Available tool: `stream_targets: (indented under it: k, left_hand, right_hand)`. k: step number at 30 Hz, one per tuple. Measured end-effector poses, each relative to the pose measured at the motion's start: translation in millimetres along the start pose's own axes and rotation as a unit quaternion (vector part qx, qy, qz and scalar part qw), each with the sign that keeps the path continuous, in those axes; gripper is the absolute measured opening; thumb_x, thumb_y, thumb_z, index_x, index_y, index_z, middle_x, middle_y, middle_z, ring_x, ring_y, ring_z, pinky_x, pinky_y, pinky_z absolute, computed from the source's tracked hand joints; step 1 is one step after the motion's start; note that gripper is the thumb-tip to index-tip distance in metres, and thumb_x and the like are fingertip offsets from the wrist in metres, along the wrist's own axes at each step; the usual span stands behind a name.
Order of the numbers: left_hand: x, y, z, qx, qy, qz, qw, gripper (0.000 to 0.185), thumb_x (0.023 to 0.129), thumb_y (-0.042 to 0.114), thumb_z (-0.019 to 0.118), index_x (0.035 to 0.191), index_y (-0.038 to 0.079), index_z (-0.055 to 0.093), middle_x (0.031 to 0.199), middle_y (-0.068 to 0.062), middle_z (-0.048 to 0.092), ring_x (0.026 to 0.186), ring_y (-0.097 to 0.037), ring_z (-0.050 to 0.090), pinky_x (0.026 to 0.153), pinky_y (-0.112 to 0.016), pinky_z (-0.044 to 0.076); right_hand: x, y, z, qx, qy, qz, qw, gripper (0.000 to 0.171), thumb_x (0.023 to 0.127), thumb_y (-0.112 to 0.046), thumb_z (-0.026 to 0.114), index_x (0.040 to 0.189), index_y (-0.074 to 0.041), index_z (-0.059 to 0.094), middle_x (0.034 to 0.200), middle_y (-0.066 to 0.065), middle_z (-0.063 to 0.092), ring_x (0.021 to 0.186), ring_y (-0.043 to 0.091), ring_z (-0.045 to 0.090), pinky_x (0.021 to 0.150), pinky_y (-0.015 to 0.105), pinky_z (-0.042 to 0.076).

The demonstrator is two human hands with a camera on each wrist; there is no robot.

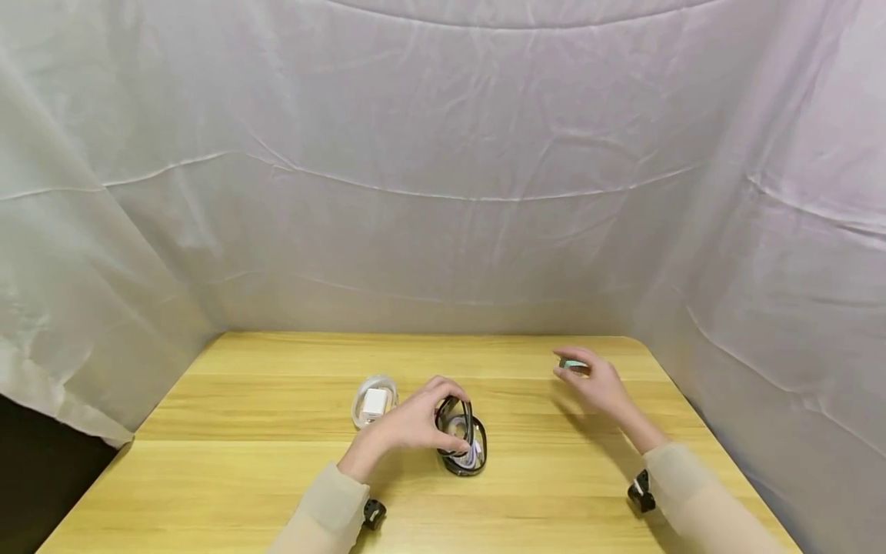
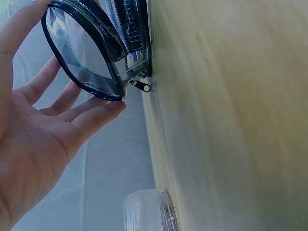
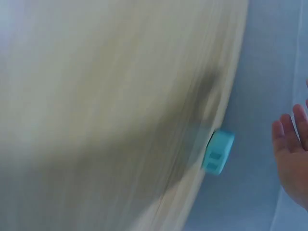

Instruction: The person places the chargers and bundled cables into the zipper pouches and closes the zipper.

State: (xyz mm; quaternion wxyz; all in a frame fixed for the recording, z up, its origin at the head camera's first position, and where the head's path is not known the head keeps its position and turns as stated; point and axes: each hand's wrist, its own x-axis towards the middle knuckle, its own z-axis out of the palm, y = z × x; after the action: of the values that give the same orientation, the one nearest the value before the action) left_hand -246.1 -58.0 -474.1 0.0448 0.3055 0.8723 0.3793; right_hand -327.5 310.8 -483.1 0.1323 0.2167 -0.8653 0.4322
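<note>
My left hand [image 1: 408, 422] grips the raised clear lid of a small round zip pouch [image 2: 79, 43] with black trim, thumb on one side and fingers on the other. The pouch stands open on the table, its zip pull hanging at the edge, and a pale coiled cable [image 1: 473, 458] shows inside. Farther right, my right hand [image 1: 598, 382] reaches over a small teal block [image 3: 219, 151] with two slots in its face, like a USB charger. Thumb and fingers are spread around the block in the head view; the right wrist view shows a gap between them and it.
To the left of the pouch lies a white charger block [image 1: 375, 402] with a coiled white cable [image 1: 357, 402]. All stand on a light wooden table [image 1: 242, 477]. Pale cloth curtains [image 1: 443, 246] hang behind the table and along both sides.
</note>
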Motion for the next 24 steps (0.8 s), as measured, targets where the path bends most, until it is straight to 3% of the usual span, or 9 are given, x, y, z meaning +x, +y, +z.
stream_targets:
  k: [6, 11, 17, 20, 24]
  left_hand:
    - [-1.8, 1.5, 1.1, 0.005, -0.002, -0.001, 1.0, 0.071, 0.078, 0.047, 0.09, 0.137, 0.022, 0.058, 0.144, 0.004, 0.049, 0.136, -0.023, 0.05, 0.115, -0.05, 0.043]
    - [-5.3, 3.1, 0.0, 0.0, -0.003, -0.009, 1.0, 0.071, 0.078, 0.047, 0.09, 0.137, 0.023, 0.058, 0.147, 0.004, 0.048, 0.137, -0.023, 0.049, 0.115, -0.051, 0.042]
    - [-7.0, 3.4, -0.2, 0.0, -0.005, -0.006, 1.0, 0.071, 0.078, 0.046, 0.09, 0.137, 0.022, 0.058, 0.146, 0.004, 0.049, 0.137, -0.025, 0.05, 0.116, -0.051, 0.042]
    - [-6.4, 3.9, 0.9, 0.003, -0.005, -0.001, 1.0, 0.071, 0.078, 0.046, 0.091, 0.137, 0.022, 0.058, 0.145, 0.005, 0.049, 0.137, -0.024, 0.05, 0.116, -0.051, 0.042]
    - [-6.1, 5.6, 2.6, 0.005, -0.006, -0.001, 1.0, 0.071, 0.078, 0.046, 0.091, 0.136, 0.022, 0.059, 0.144, 0.006, 0.049, 0.136, -0.021, 0.05, 0.116, -0.049, 0.042]
  right_hand:
    - [8, 24, -21, -0.037, -0.012, 0.033, 0.999, 0.041, 0.099, -0.007, 0.07, 0.139, 0.002, 0.061, 0.142, 0.028, 0.058, 0.131, 0.049, 0.053, 0.108, 0.062, 0.047]
    - [16, 36, -30, -0.067, -0.047, 0.054, 0.995, 0.046, 0.102, -0.008, 0.066, 0.145, 0.0, 0.056, 0.149, 0.03, 0.051, 0.136, 0.053, 0.047, 0.112, 0.065, 0.041]
    - [21, 40, -32, -0.06, -0.103, 0.088, 0.989, 0.054, 0.104, -0.011, 0.062, 0.155, -0.003, 0.045, 0.158, 0.033, 0.038, 0.136, 0.059, 0.043, 0.111, 0.068, 0.04]
    - [22, 42, -32, -0.046, -0.125, 0.105, 0.985, 0.056, 0.106, -0.01, 0.059, 0.158, -0.002, 0.04, 0.158, 0.033, 0.037, 0.137, 0.056, 0.044, 0.113, 0.068, 0.038]
    - [20, 48, -29, 0.001, -0.141, 0.137, 0.98, 0.057, 0.105, -0.005, 0.057, 0.158, 0.001, 0.037, 0.155, 0.035, 0.039, 0.134, 0.049, 0.049, 0.109, 0.052, 0.048]
